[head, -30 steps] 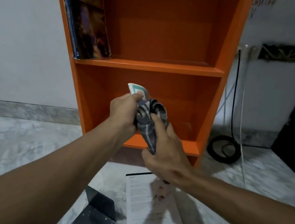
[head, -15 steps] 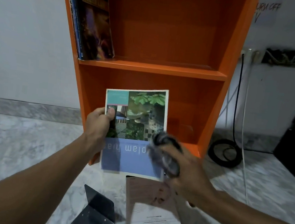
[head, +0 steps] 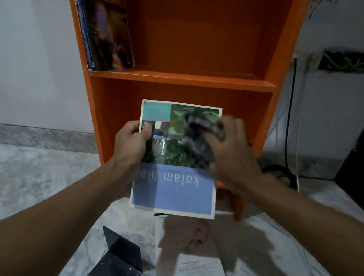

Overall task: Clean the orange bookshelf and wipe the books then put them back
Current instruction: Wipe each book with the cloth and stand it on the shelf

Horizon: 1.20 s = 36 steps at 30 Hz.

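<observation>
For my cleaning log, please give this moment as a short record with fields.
left hand: pinches the book at its left edge
right hand: grips the cloth against the cover's upper right
book: held before the bookshelf, title upside down
upper shelf: dark books lean at its left
floor: white booklet and black bookend

Head view; faces forward, downward; close to bookshelf (head: 189, 35).

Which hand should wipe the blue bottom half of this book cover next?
Probably the right hand: its grip holds the cloth against the book, while the left hand pinches the book's edge.
</observation>
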Tool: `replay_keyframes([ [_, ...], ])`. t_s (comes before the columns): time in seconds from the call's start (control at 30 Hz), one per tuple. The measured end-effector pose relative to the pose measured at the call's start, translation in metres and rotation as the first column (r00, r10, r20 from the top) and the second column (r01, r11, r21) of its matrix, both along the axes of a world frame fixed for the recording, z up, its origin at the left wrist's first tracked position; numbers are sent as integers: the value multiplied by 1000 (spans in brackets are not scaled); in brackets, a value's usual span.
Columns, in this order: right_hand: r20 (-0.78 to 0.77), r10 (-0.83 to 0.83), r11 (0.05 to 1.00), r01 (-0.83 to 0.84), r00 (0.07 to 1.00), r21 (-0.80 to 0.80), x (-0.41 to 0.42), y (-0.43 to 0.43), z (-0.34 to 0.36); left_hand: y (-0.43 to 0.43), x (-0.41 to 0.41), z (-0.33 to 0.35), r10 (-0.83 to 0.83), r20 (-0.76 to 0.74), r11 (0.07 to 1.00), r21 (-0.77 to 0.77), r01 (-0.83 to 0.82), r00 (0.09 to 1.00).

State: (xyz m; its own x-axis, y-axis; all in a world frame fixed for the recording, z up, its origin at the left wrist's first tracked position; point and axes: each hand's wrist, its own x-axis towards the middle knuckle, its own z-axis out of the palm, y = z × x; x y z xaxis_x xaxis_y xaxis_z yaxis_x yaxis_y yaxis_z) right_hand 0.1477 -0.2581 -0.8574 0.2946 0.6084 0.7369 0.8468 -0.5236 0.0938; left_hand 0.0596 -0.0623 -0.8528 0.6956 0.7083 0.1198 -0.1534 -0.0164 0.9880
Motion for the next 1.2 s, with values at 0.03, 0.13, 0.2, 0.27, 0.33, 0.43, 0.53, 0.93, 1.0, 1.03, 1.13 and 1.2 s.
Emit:
replay_keyframes([
  [0.03,51,52,990,-45,997,-132,-8,-8,-28,0,1,2,5,18,1000,-11,-5,1000],
  [0.13,-32,219,855,-208,975,-475,-33,-39,-71,4,-3,4,60,20,996,65,-61,998],
  [0.2,-137,233,898,-268,963,-349,-34,-44,-52,7,-4,3,47,-4,991,125,-46,999],
  [0.27,-77,237,967,-243,968,-80,-22,-34,-14,8,-6,0,-25,-36,988,148,30,999],
  [0.33,8,133,981,-133,991,141,-3,-14,29,5,-5,-1,-115,-41,982,147,119,993],
  [0.43,-68,14,960,6,998,280,15,10,49,-8,-2,2,-209,-11,966,152,208,978],
  [0.53,11,71,995,-71,997,66,-6,11,-7,-19,3,6,-242,54,965,116,234,969],
  [0.93,-56,-23,978,34,998,205,-4,16,46,-3,-2,9,-279,58,958,-44,282,958],
  [1.0,-105,-84,987,97,991,126,-6,31,38,-12,1,10,-309,70,947,-72,313,949],
  [1.03,-70,-76,996,79,995,52,-12,34,19,-16,2,10,-323,85,940,-82,330,943],
  [1.13,46,185,947,-165,982,-276,-51,15,-65,-15,1,11,-280,94,953,-93,289,955],
  [1.2,-39,390,782,-353,920,-514,-73,-8,-101,-7,-3,12,-242,97,966,-71,249,966],
])
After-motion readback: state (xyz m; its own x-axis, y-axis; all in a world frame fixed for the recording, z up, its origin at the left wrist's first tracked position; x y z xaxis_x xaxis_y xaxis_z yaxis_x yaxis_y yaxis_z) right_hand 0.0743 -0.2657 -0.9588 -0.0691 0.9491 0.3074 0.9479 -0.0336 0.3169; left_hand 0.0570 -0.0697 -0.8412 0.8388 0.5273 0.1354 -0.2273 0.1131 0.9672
